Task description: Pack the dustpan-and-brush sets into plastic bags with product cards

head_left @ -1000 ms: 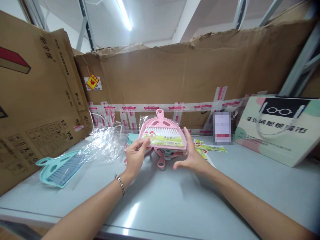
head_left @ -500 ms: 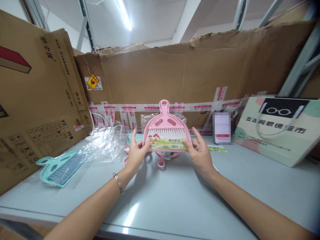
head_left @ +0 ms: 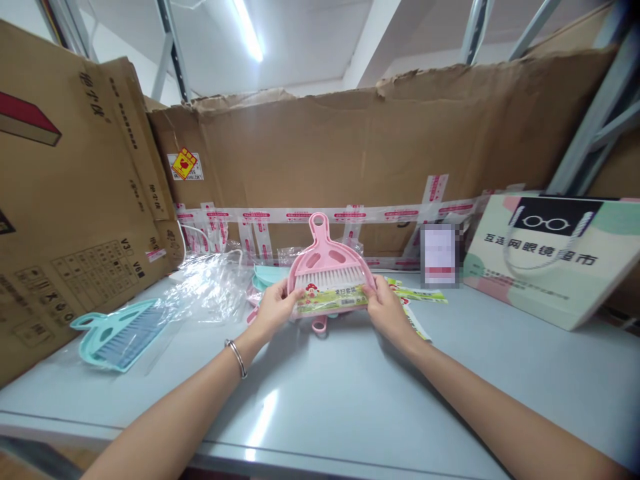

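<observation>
A pink dustpan and brush set [head_left: 330, 259] is held up above the table, its handle pointing up and its white bristles facing me. A green printed label [head_left: 333, 300] runs across its lower edge. My left hand [head_left: 274, 308] grips the left lower corner, thumb in front. Closed on the right lower corner is my right hand [head_left: 387, 307]. Behind and beneath the set, partly hidden, lie more pink and teal pieces, among them a teal pan [head_left: 270, 276] and a pink handle loop [head_left: 319, 325]. Loose printed labels [head_left: 417, 293] lie just beyond my right hand.
On the left, a teal dustpan and brush [head_left: 123, 333] lies in clear plastic near crumpled clear bags [head_left: 215, 283]. A phone [head_left: 440, 255] stands at the back right beside a paper carrier bag [head_left: 540, 257]. Large cardboard boxes [head_left: 310, 153] wall the table's back and left.
The pink set has moved slightly left and lower and now tilts a little. My fingers, stretched out at its sides before, have folded in behind it. More of the loose labels shows.
</observation>
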The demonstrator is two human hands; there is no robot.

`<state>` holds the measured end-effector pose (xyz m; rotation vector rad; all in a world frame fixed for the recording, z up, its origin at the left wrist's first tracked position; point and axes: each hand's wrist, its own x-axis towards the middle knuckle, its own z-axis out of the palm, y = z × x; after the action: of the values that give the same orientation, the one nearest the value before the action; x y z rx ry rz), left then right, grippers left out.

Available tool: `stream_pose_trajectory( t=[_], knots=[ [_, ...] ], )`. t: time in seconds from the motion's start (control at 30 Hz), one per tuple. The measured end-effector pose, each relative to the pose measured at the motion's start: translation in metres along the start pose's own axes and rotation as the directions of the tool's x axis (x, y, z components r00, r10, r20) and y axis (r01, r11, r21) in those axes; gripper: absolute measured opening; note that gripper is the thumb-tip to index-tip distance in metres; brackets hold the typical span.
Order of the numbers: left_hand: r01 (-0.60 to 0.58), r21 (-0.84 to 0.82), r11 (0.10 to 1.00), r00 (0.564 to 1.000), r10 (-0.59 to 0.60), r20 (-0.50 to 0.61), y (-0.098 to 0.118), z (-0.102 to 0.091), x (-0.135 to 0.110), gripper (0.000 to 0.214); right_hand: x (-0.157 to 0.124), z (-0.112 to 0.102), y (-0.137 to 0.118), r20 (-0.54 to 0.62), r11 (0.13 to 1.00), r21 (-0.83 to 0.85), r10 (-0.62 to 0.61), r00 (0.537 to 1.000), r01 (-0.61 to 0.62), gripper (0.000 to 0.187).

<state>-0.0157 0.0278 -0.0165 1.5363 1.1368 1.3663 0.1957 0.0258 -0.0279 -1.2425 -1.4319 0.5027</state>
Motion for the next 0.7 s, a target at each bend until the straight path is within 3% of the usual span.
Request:
stream_pose_trajectory(
  t=[0.2,0.33,0.5,0.6,0.7],
  knots=[
    [0.008,0.004,1.000,1.000,-0.008,-0.014,0.000,-0.001,-0.001,0.027,0.000,-0.002,0.002,0.006,0.994,0.108,0.019,1.000,-0.020,0.015],
    [0.026,-0.005,1.000,1.000,-0.026,-0.008,0.002,-0.003,-0.001,0.029,-0.002,-0.002,0.002,0.150,0.949,0.290,0.081,0.985,-0.122,0.030],
    [0.063,-0.025,0.998,0.996,-0.062,0.062,0.011,-0.001,-0.005,0.035,-0.005,-0.005,-0.014,0.220,0.941,0.283,0.126,0.967,-0.187,0.034],
    [0.106,-0.093,0.990,0.983,-0.090,0.161,0.018,0.000,-0.008,0.044,-0.010,-0.035,-0.017,0.147,0.930,0.300,0.173,0.974,-0.210,0.036],
    [0.102,-0.162,0.981,0.982,-0.074,0.174,0.022,0.001,-0.010,0.049,-0.019,-0.098,-0.002,0.006,0.928,0.265,0.271,0.963,-0.263,0.034]
  ],
)
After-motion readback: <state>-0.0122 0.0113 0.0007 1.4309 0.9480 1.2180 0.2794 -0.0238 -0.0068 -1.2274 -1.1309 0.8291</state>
